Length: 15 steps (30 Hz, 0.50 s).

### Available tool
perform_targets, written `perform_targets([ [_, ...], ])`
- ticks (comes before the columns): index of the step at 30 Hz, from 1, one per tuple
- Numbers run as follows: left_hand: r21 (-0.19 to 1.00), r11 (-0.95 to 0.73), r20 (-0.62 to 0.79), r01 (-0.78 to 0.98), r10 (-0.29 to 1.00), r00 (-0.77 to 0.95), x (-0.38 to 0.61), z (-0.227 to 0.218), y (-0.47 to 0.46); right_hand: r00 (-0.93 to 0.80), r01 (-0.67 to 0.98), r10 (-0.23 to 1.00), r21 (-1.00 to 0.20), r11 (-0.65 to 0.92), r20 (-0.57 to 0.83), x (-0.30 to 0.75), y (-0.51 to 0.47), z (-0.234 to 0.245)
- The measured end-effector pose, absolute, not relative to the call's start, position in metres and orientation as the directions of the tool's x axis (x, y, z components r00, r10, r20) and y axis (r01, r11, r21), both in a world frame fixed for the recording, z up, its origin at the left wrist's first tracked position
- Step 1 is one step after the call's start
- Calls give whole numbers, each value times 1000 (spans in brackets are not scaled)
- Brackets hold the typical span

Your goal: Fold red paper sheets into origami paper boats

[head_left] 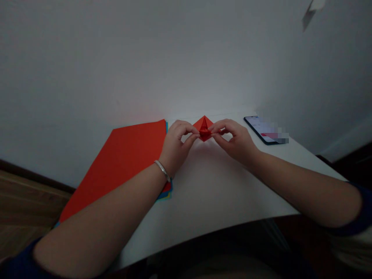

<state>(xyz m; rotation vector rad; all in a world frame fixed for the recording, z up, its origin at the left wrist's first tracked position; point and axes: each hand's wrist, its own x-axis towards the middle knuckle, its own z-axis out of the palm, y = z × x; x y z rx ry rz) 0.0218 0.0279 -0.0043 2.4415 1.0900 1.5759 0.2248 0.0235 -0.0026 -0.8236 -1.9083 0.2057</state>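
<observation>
A small piece of folded red paper [204, 124] is held between my two hands, over the far part of the white table. It has a diamond-like outline, with a pointed peak at the top and an opened fold in its middle. My left hand [179, 144] pinches its left edge between thumb and fingers, and a silver bangle circles that wrist. At the opposite edge, the thumb and fingertips of my right hand [234, 138] pinch the paper too. The fingertips cover parts of both side corners.
To the left lies a stack of coloured paper sheets [128, 155], red on top, with blue and yellow edges showing beneath. A phone [266, 130] with a lit screen rests at the right. The white table [221, 193] meets a pale wall [174, 58] behind.
</observation>
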Motion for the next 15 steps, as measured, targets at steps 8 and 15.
perform_targets([
  [8,576,-730,717,368,667,200,25,-8,26,-248,433,636,-504,748,731,225,22,-3],
  [15,616,-710,683,341,697,218,28,-7,23,-225,310,735,-669,676,639,224,21,-5],
])
